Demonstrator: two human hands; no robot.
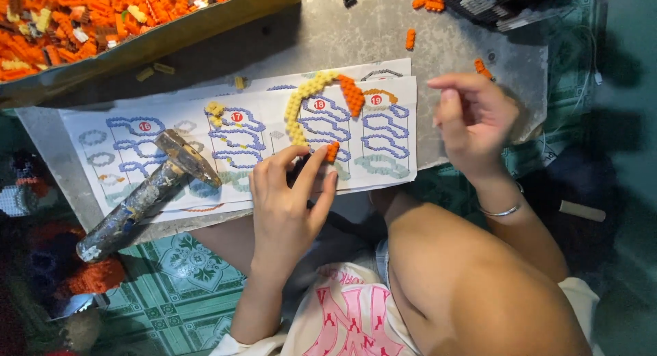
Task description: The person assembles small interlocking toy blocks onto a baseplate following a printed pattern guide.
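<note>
My left hand [291, 192] rests on the front edge of a printed instruction sheet [171, 133], its fingertips pinching a small orange brick piece [332, 150]. A curved strip of yellow bricks [301, 103] with an orange brick end [352, 94] lies on the sheet just above that hand. My right hand [472, 116] hovers to the right of the sheet, fingers loosely curled; nothing visible in it. A silver bangle [503, 209] circles that wrist.
A worn hammer [147, 192] lies across the sheet's left part. A cardboard tray [157, 41] full of orange bricks sits at top left. Loose orange bricks [428, 1] and a dark brick model [493, 3] lie at the top. My bare knee [472, 274] is below.
</note>
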